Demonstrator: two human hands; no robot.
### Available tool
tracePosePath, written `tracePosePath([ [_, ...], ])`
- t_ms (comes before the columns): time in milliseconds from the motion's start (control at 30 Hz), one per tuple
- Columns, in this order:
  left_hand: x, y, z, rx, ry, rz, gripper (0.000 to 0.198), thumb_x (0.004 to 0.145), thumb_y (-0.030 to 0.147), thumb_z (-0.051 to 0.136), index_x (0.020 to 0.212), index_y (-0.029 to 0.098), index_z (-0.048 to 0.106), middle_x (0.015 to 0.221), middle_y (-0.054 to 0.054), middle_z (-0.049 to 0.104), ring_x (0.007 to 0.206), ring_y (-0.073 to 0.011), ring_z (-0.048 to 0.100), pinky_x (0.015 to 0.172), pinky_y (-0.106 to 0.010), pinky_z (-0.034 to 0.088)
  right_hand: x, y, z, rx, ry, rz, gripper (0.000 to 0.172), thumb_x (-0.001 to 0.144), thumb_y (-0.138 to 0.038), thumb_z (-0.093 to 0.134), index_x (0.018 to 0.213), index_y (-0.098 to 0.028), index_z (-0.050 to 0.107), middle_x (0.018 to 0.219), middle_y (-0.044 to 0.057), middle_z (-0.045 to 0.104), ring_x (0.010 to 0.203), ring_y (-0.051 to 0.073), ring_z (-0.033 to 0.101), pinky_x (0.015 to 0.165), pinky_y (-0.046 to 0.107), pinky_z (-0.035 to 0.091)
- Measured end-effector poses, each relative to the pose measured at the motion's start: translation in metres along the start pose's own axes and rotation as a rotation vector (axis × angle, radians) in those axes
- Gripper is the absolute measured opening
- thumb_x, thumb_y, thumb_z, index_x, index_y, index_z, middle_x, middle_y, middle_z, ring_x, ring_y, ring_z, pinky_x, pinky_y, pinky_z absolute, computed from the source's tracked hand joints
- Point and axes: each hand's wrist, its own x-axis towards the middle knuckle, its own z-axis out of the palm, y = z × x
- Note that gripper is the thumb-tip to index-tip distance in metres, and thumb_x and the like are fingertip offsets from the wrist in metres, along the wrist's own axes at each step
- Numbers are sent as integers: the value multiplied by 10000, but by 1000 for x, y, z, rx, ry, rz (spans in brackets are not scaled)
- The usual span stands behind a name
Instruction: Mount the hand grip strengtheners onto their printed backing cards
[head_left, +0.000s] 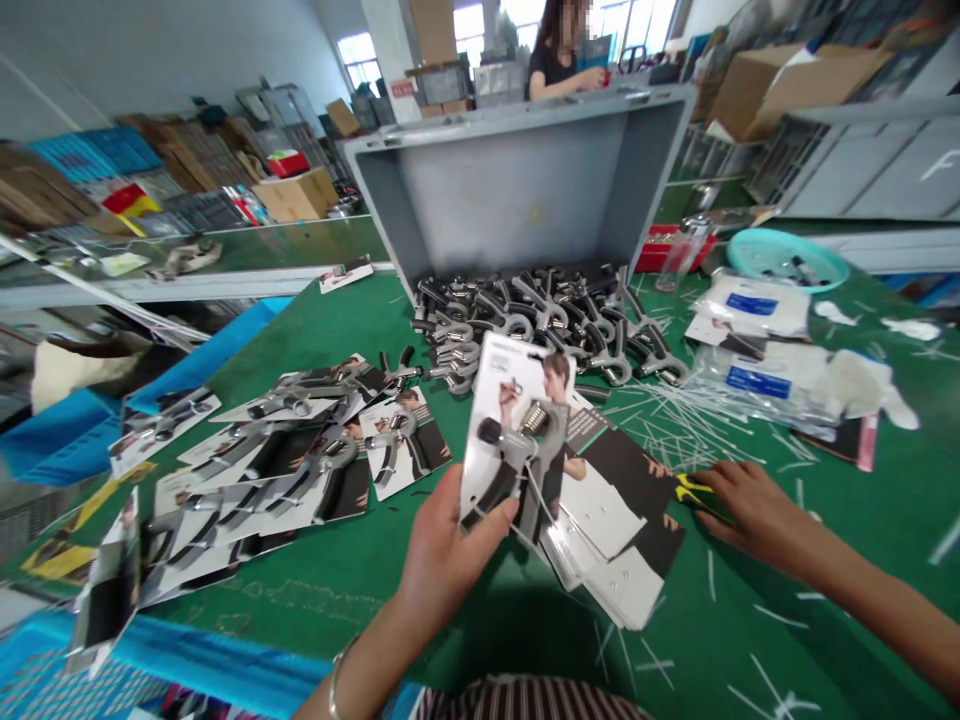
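My left hand [442, 550] grips the lower edge of a printed card [502, 400] with a grey hand gripper [517, 455] tied to its front, held upright above the green table [480, 610]. My right hand [742, 500] rests on the table to the right, fingers curled over a small black and yellow tool [694, 493]. Between my hands lies a fanned stack of blank printed cards [615, 520]. Loose white cable ties [675, 420] are strewn just beyond my right hand.
A tipped grey crate [525, 190] spills a heap of loose hand grippers [555, 320] at the table's middle. Finished carded grippers [262, 470] lie at the left. Bags of ties [757, 350] and a teal bowl [787, 258] sit at the right. Another person [559, 55] works behind the crate.
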Motion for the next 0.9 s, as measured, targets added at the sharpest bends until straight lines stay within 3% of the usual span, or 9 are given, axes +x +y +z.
tracePosePath([
  [100, -3, 3, -22, 268, 278, 310, 400, 775, 374, 723, 1115, 186, 629, 977, -70, 679, 941, -258, 634, 836, -356, 501, -6, -5, -15, 200, 31, 127, 326, 848, -439, 636, 1035, -184, 714, 950, 194, 669, 835, 321, 612, 803, 512, 459],
  [167, 2, 1, -30, 350, 269, 383, 359, 765, 364, 732, 1063, 181, 649, 954, -76, 681, 954, -267, 635, 861, -368, 496, -14, -9, -24, 496, 80, 356, 304, 870, -472, 606, 980, -217, 728, 928, 196, 685, 814, 326, 652, 778, 517, 473],
  [267, 7, -4, -26, 219, 162, 262, 302, 804, 361, 700, 1040, 182, 644, 873, -36, 691, 815, -212, 645, 778, -324, 515, -26, -24, -37, 1020, 145, 608, 367, 916, -541, 484, 1017, -282, 724, 974, 201, 700, 818, 335, 694, 715, 510, 508],
  [367, 5, -7, -13, -133, 156, 110, 334, 849, 366, 653, 1120, 175, 609, 972, -39, 713, 843, -197, 659, 764, -296, 525, -32, -54, -55, 1330, 113, 636, 397, 913, -544, 449, 1145, -313, 673, 1068, 195, 676, 907, 344, 691, 734, 499, 543],
  [433, 2, -8, -6, -260, 129, 50, 331, 855, 368, 648, 1120, 174, 605, 1022, -43, 712, 893, -202, 657, 790, -296, 522, -28, -83, -70, 1459, -26, 587, 405, 893, -515, 499, 1198, -290, 643, 998, 187, 663, 846, 314, 681, 688, 457, 554],
  [500, 1, -9, -3, -252, 70, 17, 308, 853, 364, 655, 1096, 178, 612, 1027, -35, 708, 913, -200, 645, 804, -291, 509, -17, -113, -86, 1557, -271, 446, 455, 887, -491, 541, 1270, -250, 592, 906, 148, 652, 758, 263, 659, 639, 402, 547],
  [600, 0, -10, -4, -119, 17, 48, 292, 846, 371, 662, 1065, 182, 621, 1009, -24, 706, 903, -197, 631, 771, -272, 485, 8, -148, -106, 1582, -675, 213, 495, 898, -451, 586, 1328, -213, 529, 955, 99, 666, 819, 223, 661, 733, 374, 552],
  [667, -1, -9, -8, -23, -1, 80, 282, 845, 379, 661, 1047, 187, 622, 950, -9, 702, 863, -188, 623, 743, -261, 470, 25, -162, -114, 1551, -859, 146, 489, 891, -445, 615, 1309, -205, 536, 1015, 94, 674, 901, 233, 667, 800, 395, 554],
  [900, -2, -8, -25, 121, -136, 115, 302, 859, 441, 639, 1027, 195, 592, 796, 19, 623, 718, -157, 571, 657, -250, 439, 58, -177, -115, 1495, -1050, 147, 422, 856, -471, 653, 1171, -204, 569, 1019, 80, 694, 944, 256, 694, 789, 432, 581],
])
